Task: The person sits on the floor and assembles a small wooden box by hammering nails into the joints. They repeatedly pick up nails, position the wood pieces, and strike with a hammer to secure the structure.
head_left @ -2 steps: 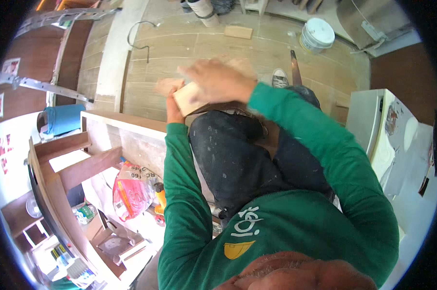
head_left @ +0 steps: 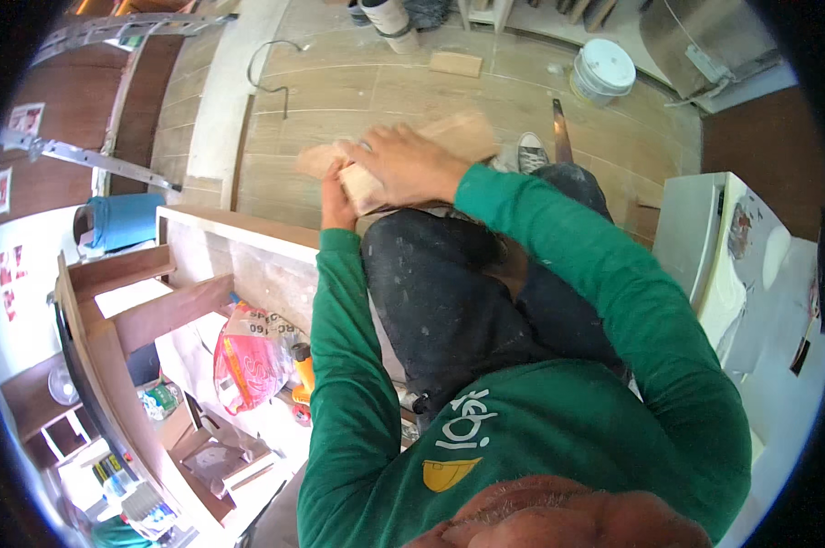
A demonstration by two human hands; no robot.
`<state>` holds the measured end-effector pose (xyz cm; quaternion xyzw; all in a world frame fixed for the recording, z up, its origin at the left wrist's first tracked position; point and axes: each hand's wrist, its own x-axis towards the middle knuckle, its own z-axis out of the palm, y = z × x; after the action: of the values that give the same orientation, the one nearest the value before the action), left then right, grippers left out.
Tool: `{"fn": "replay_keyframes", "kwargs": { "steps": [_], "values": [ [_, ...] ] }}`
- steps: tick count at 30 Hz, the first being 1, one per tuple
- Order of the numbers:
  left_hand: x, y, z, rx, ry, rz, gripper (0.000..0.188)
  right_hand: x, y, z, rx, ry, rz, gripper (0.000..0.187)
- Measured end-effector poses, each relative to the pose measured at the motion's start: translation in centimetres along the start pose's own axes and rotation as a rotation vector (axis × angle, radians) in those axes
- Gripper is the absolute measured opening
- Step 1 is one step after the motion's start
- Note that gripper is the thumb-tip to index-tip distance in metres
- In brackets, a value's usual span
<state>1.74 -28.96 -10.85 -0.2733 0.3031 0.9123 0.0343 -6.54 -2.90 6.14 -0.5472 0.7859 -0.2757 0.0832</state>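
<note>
A pale wooden block point(head_left: 365, 189) rests by my left knee. My left hand point(head_left: 337, 205) is closed around its left end, fingers partly hidden behind the wood. Over the top of the block lies my right hand point(head_left: 408, 163), its fingers bent and pressed together toward the left hand. Whatever is under the right palm is hidden; I cannot make it out. A flat pale board point(head_left: 462, 137) shows beyond the right hand, and its extent behind the hands is covered.
A handsaw point(head_left: 560, 132) stands beside my shoe point(head_left: 530, 153). Farther off are a small wood offcut point(head_left: 455, 64), a lidded white bucket point(head_left: 603, 68) and a bent cable point(head_left: 271, 78). At left, a wooden cabinet frame point(head_left: 170, 310) holds a red bag point(head_left: 252, 361) and yellow power drill point(head_left: 303, 370).
My right hand has slid slightly left and down along the block, and looks less blurred. The left hand keeps its hold with the block shifted a little.
</note>
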Motion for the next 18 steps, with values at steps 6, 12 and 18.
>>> {"fn": "replay_keyframes", "kwargs": {
  "steps": [6, 12, 18],
  "values": [
    [0.4, -1.4, 5.7, 0.180, 0.269, 0.102, 0.040, -3.5, -0.1, 3.5, -0.019, 0.079, 0.393, 0.080],
    [-0.5, -2.6, 1.2, 0.405, 0.495, 0.118, 0.061, -8.6, 10.6, -2.3, 0.467, 0.481, 0.686, 0.041],
    [-0.6, -0.7, 1.9, 0.063, 0.499, 0.267, 0.051, -19.0, 17.5, -11.4, 1.249, 0.988, 0.769, 0.036]
  ]
}}
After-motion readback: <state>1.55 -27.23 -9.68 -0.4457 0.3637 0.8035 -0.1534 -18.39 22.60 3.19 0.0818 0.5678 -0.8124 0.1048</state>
